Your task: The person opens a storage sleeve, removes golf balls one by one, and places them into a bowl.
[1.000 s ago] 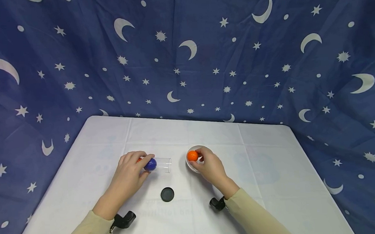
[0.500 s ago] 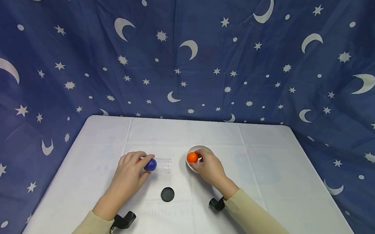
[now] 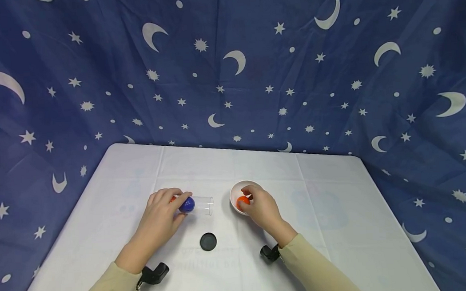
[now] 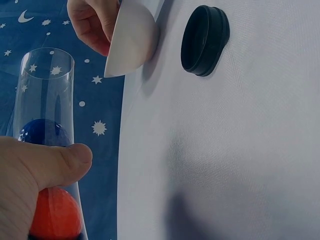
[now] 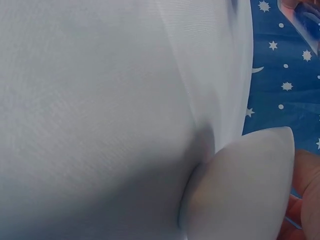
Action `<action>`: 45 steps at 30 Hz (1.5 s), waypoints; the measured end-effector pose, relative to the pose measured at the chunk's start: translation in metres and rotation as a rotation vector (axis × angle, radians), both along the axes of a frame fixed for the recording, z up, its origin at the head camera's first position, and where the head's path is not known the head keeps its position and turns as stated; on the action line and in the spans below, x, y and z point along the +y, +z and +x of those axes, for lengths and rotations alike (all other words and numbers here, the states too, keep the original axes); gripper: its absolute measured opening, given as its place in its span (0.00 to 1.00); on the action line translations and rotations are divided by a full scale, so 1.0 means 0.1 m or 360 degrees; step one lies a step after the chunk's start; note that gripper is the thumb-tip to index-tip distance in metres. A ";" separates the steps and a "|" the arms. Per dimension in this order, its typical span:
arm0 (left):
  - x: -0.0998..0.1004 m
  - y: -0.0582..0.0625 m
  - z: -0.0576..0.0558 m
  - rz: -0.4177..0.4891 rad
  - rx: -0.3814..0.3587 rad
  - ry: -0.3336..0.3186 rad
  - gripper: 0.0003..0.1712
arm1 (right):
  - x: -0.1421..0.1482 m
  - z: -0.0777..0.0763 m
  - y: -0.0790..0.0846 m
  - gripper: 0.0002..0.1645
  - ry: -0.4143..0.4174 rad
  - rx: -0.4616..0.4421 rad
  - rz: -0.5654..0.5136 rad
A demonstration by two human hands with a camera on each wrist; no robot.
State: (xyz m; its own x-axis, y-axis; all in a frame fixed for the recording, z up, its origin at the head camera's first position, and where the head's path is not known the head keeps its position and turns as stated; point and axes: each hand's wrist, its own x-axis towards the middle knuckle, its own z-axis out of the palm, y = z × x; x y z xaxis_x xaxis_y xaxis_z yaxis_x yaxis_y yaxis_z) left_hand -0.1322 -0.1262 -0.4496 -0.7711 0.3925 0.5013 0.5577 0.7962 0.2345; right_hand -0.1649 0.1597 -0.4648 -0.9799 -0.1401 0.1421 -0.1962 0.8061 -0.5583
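Note:
My left hand (image 3: 161, 214) grips a clear tube (image 3: 203, 205) lying on its side, open end to the right. Inside, a blue ball (image 4: 46, 132) sits nearer that end, an orange ball (image 4: 56, 215) behind it; a dark strip shows past the orange one. My thumb (image 4: 65, 165) crosses the tube between them. My right hand (image 3: 264, 208) reaches over a white bowl (image 3: 237, 189). A second orange ball (image 3: 242, 201) is low in the bowl, below the index fingertip and partly covered by the thumb. The right wrist view shows the bowl's outside, its contents hidden.
A round black cap (image 3: 208, 242) lies on the white tablecloth (image 3: 335, 246), in front of the tube and the bowl. A dark blue curtain (image 3: 250, 37) with moons and stars hangs behind the table. Black cameras are strapped to both wrists.
The orange ball has left the right fingertips and dropped lower into the bowl, toward the palm. The right hand has hardly shifted. The left hand and tube stay still.

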 end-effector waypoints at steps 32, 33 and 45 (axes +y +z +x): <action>0.07 0.05 -0.02 0.0001 0.0010 -0.0028 0.30 | -0.07 0.15 0.24 0.25 0.0561 0.0218 -0.0516; 0.07 0.05 -0.02 0.0001 0.0008 -0.0030 0.30 | -0.07 0.16 0.23 0.25 0.0574 0.0204 -0.0527; 0.10 0.06 0.00 -0.0024 -0.0022 -0.0033 0.31 | -0.15 0.24 0.18 0.31 0.0612 0.0105 -0.0451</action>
State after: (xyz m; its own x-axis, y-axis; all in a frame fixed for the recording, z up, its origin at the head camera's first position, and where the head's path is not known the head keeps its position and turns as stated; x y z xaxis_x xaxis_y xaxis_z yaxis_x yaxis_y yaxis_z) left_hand -0.1327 -0.1157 -0.4432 -0.7694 0.4160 0.4847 0.5711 0.7880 0.2302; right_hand -0.1412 0.1450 -0.4465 -0.8522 -0.4374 0.2870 -0.4925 0.4860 -0.7220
